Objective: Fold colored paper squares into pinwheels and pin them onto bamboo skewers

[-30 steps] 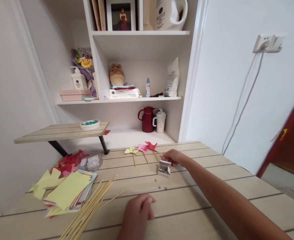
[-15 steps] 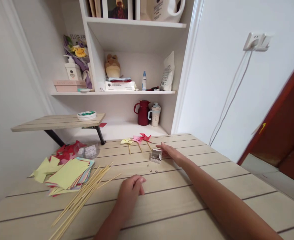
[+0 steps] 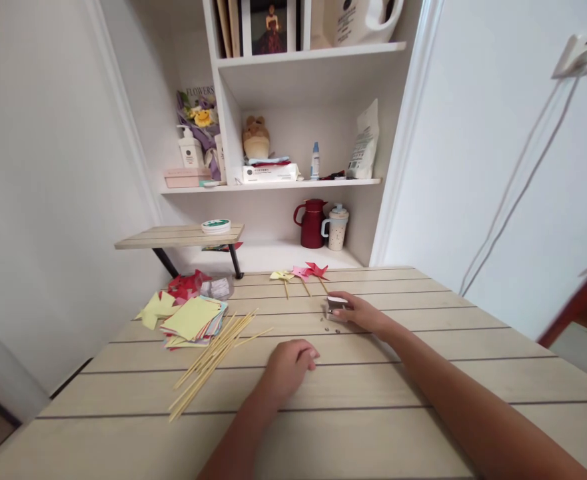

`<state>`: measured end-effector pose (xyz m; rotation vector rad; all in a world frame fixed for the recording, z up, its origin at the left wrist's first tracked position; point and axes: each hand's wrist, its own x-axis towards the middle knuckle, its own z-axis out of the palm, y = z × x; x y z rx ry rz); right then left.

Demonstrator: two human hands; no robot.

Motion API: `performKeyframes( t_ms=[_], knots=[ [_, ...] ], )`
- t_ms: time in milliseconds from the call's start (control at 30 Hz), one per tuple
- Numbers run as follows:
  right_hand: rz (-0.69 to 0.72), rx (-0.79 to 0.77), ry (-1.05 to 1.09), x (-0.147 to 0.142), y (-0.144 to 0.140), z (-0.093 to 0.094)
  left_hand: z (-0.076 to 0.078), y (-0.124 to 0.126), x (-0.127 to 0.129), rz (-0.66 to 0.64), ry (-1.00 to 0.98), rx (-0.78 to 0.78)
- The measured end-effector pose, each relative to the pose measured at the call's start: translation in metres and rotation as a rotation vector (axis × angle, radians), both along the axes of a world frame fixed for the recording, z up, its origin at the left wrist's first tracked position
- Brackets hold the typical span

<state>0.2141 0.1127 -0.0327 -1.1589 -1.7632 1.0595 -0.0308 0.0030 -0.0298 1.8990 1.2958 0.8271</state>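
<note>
- Reaching far across the wooden table (image 3: 423,373), your right hand (image 3: 360,312) closes its fingers around the small white box (image 3: 334,308), so the box sits steady under your grip.
- Some tiny metal pins (image 3: 331,328) lie loose on the table, just on the near side of the box.
- Your left hand (image 3: 288,367) rests near you on the table with fingers curled loosely together, holding nothing; it seems only to wait.
- The bamboo sticks (image 3: 213,357) lie in a bundle to the left, beside the coloured paper stack (image 3: 193,320), within easy reach.
- Three paper pinwheels (image 3: 300,275) lie at the far edge, well apart from the hands.
</note>
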Motion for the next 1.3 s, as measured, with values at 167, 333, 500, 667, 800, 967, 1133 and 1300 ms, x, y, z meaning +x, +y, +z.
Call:
performKeyframes(
  t_ms=[167,333,500,667,800,967,1133,1300],
  knots=[
    [-0.001,-0.121,0.015,0.0,-0.015,0.003,0.01,-0.012,0.0,-0.089,0.37,0.195],
    [-0.277,0.011,0.269,0.014,-0.01,0.001,0.049,-0.013,-0.036,-0.186,0.708,0.584],
    [-0.732,0.228,0.596,0.037,-0.007,0.008,0.083,0.021,-0.133,0.288,0.791,0.652],
    [-0.673,0.311,0.645,0.023,-0.035,0.028,0.062,0.035,-0.199,0.453,1.015,0.341],
    [-0.48,0.319,0.379,0.001,-0.053,0.037,0.043,0.027,-0.207,0.47,1.039,0.248],
    [-0.25,0.297,0.121,-0.012,-0.058,0.033,0.049,0.025,-0.201,0.505,1.052,0.206],
    [-0.213,0.287,0.056,-0.015,-0.06,0.031,0.062,0.027,-0.194,0.473,0.96,0.05],
    [-0.207,0.276,0.055,-0.014,-0.058,0.03,0.061,0.029,-0.198,0.498,0.889,-0.006]
  ],
)
